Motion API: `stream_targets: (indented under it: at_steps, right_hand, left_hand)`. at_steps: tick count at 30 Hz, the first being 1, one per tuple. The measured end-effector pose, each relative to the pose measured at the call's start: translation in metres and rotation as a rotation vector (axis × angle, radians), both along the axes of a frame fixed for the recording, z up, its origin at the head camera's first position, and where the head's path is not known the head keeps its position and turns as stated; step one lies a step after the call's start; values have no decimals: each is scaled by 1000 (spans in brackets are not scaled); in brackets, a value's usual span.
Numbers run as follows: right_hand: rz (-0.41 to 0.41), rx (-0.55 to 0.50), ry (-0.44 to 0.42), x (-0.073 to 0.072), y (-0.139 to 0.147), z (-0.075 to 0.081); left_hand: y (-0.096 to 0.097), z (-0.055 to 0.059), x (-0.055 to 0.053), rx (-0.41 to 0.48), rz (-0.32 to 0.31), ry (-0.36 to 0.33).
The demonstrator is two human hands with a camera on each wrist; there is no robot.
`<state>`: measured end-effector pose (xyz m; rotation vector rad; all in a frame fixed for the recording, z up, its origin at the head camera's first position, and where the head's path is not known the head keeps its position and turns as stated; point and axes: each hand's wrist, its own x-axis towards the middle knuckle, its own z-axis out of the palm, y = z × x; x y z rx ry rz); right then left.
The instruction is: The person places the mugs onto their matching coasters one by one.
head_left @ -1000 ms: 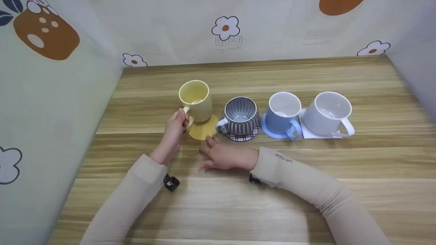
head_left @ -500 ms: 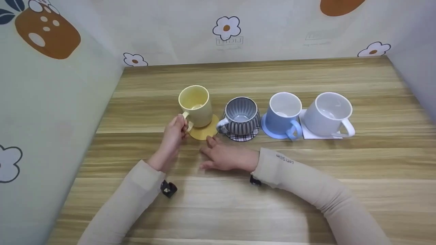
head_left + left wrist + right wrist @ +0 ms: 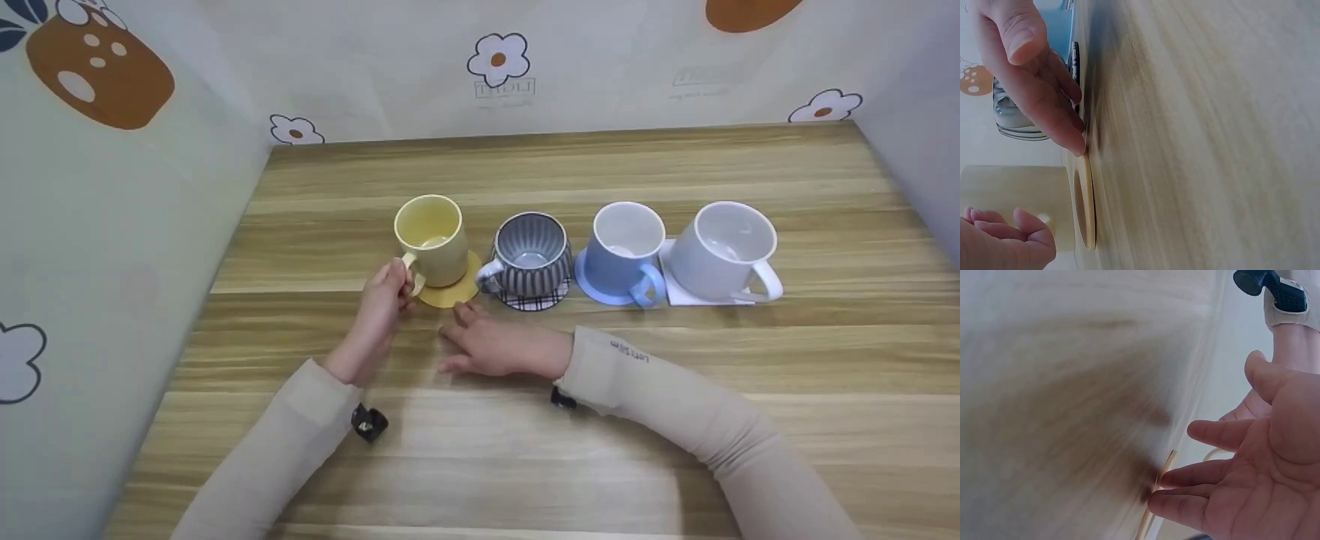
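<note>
My left hand grips the handle of a pale yellow mug. The mug is upright, its base close over the round yellow coaster; in the left wrist view the coaster shows edge-on beside the mug's base. Fingers spread, my right hand lies on the near side, its fingertips right at the coaster's rim. Seen from the right wrist, the palm holds nothing and two fingertips meet the coaster's edge.
To the right, in a row, stand a grey ribbed mug on a plaid coaster, a blue mug on a blue round coaster and a white mug on a white square coaster. A patterned wall bounds the wooden table.
My left hand has brought the yellow mug down and nearer over the yellow coaster, covering more of it. The right hand and other mugs have stayed in place.
</note>
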<state>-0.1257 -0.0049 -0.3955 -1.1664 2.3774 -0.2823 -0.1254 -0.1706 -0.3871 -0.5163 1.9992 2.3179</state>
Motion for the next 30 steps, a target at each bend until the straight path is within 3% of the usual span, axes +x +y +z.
stream_targets:
  at_steps: [12, 30]
  right_hand:
    - [0, -19, 2, 0, -1, 0]
    - [-5, 6, -9, 0, 0, 2]
  left_hand:
    - [1, -1, 1, -47, -41, 4]
    - [0, -7, 5, -34, -39, 1]
